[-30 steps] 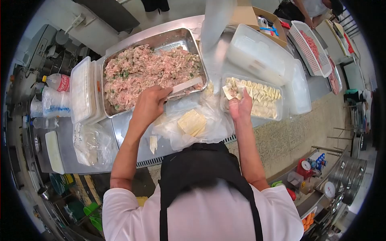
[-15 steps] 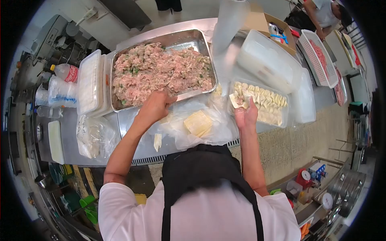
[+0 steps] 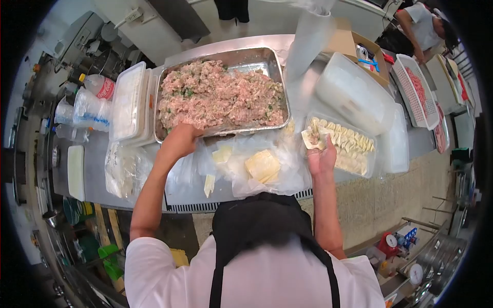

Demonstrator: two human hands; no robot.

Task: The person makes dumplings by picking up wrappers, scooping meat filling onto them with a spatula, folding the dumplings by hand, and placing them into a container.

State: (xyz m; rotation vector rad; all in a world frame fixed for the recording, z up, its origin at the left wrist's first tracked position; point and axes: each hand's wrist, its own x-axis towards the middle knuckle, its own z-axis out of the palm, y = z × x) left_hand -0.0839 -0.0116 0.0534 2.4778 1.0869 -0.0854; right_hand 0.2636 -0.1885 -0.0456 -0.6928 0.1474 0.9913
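My left hand is closed at the near edge of a metal tray of minced meat with green bits. Its fingertips, and anything in them, are hidden. In my right hand lies a pale dumpling wrapper with some filling on it, gripped by the fingers. Just beyond that hand, a clear plastic container holds rows of folded dumplings. Between my hands, a stack of square wrappers rests on plastic sheeting. Loose wrapper pieces lie to its left.
Stacked lidded containers and a plastic bag stand left of the tray. On the right are a large translucent box, a cardboard box and a white basket of meat. A person bends at the far right.
My left hand has moved left along the tray's near edge, uncovering a wrapper piece on the plastic. My right hand still holds its filled wrapper. The whole view has shifted slightly.
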